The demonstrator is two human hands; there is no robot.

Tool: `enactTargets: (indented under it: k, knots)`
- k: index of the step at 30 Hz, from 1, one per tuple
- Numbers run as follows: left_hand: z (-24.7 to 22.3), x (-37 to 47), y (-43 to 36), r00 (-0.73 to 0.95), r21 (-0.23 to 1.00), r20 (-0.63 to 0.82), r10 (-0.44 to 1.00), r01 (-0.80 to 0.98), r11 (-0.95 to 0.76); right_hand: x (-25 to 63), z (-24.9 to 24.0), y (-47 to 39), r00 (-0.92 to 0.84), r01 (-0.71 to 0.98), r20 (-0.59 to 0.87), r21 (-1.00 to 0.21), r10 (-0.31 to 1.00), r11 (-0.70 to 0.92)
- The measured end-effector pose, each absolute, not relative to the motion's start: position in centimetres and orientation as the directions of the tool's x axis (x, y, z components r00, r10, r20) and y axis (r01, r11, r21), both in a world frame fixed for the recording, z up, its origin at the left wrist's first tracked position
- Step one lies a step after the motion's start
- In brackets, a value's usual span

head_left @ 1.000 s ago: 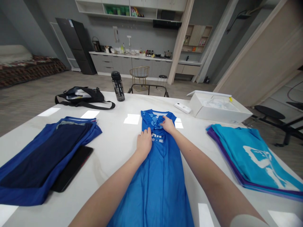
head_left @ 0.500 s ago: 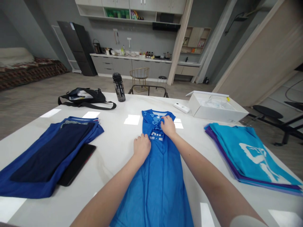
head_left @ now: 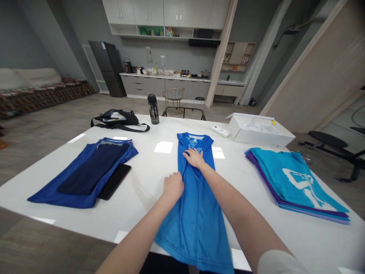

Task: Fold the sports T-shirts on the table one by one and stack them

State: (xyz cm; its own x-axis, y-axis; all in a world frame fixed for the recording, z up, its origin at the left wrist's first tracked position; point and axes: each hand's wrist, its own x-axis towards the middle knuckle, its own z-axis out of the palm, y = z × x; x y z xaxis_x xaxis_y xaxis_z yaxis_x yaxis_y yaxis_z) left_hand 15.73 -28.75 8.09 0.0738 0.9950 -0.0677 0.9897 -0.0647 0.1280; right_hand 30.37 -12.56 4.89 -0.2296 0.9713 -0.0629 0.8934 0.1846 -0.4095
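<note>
A blue T-shirt (head_left: 196, 213), its sides folded into a long strip, lies lengthwise before me on the white table (head_left: 142, 213). Its collar is at the far end, and the hem reaches over the near edge. My left hand (head_left: 173, 187) is closed at the shirt's left edge, fingers curled onto the fabric; the fingertips are hidden. Higher up, my right hand (head_left: 194, 157) lies flat on the chest area with its fingers spread, covering the white lettering.
Folded dark-blue clothes (head_left: 85, 167) lie at left, partly over a black tablet-like object (head_left: 115, 182). At right is a stack of turquoise and purple shirts (head_left: 293, 179). Behind stand a black bag (head_left: 116, 118), a bottle (head_left: 153, 109), a white handheld device (head_left: 220, 131) and an open white box (head_left: 259, 133).
My right hand has moved from the upper right of the shirt toward its middle, and its fingers have spread. My left hand stays at the left edge. The view has pulled back, showing the hem.
</note>
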Motion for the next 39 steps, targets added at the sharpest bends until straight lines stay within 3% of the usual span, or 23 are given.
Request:
enactTargets:
  k: [4, 12, 16, 19, 21, 23, 26, 29, 31, 34, 36, 39]
  knots:
    - [7.7, 14.9, -32.5, -0.028, 0.117, 0.045, 0.999, 0.993, 0.022, 30.5, 4.6, -13.2, -0.269, 0.911, -0.051, -0.339, 0.962, 0.237]
    - [8.2, 11.4, -37.6, -0.114, 0.171, -0.144, 0.983, 0.976, 0.138, 30.5, 4.2, -13.9, -0.292, 0.926, -0.033, -0.258, 0.956, 0.274]
    - [10.6, 11.0, -40.7, -0.122, 0.24, -0.181, 0.976, 0.957, 0.164, 30.4, 4.8, -14.1, -0.29, 0.918, -0.016, -0.285, 0.957, 0.274]
    - [11.9, 12.4, -42.7, -0.034, 0.324, -0.048, 0.998, 0.945, 0.048, 30.2, 5.5, -15.3, -0.257, 0.886, 0.143, -0.36, 0.956, 0.292]
    - [12.2, 13.7, -43.5, 0.029, 0.373, 0.055, 0.998, 0.927, -0.047, 29.9, 6.0, -16.7, -0.153, 0.849, 0.213, -0.471, 0.965, 0.239]
    - [11.9, 14.8, -43.9, 0.074, 0.41, 0.139, 0.988, 0.903, -0.125, 29.6, 6.3, -18.6, -0.022, 0.778, 0.13, -0.62, 0.991, 0.099]
    - [11.0, 16.2, -44.4, 0.131, 0.444, 0.255, 0.958, 0.864, -0.236, 29.5, 6.5, -21.6, 0.043, 0.556, -0.199, -0.809, 0.979, -0.189]
    - [10.5, 17.2, -45.0, 0.17, 0.445, 0.379, 0.91, 0.829, -0.34, 29.8, 6.7, -24.1, 0.045, 0.322, -0.409, -0.858, 0.911, -0.401]
    - [10.5, 17.5, -45.3, 0.175, 0.435, 0.456, 0.873, 0.812, -0.39, 30.1, 6.9, -25.3, 0.05, 0.229, -0.462, -0.858, 0.886, -0.46]
    - [10.7, 17.7, -45.7, 0.154, 0.425, 0.544, 0.825, 0.797, -0.429, 30.2, 7.3, -26.5, -0.074, 0.066, -0.521, -0.853, 0.85, -0.517]
    - [10.6, 17.7, -45.9, 0.158, 0.421, 0.575, 0.803, 0.784, -0.456, 30.1, 7.5, -27.0, -0.108, -0.013, -0.5, -0.863, 0.859, -0.504]
    - [10.0, 17.8, -46.0, 0.256, 0.386, 0.574, 0.778, 0.753, -0.533, 30.3, 7.6, -27.5, 0.051, 0.087, -0.402, -0.91, 0.914, -0.405]
